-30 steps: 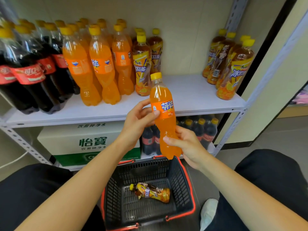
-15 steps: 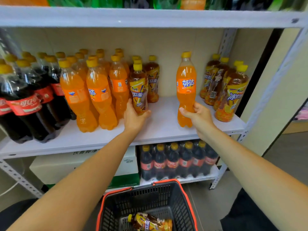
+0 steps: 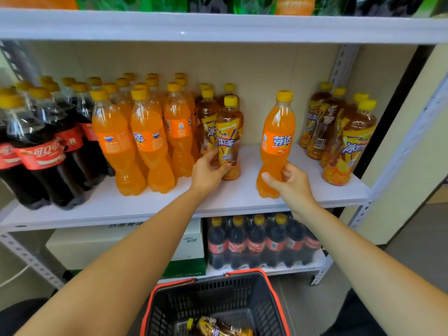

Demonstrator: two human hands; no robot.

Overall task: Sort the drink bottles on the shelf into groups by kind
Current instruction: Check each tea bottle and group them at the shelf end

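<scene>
left hand [image 3: 208,171] and right hand [image 3: 289,181] both far forward, level with each other, each in a curled grip

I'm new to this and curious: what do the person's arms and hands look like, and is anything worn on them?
The left forearm and right forearm are bare, with no sleeves in view. The left hand and right hand wear no gloves, and no watch, ring or bracelet shows.

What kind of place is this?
Probably a small shop or its stockroom: a metal shelf stocked with rows of orange soda, cola and iced tea bottles, and a shopping basket below.
</scene>
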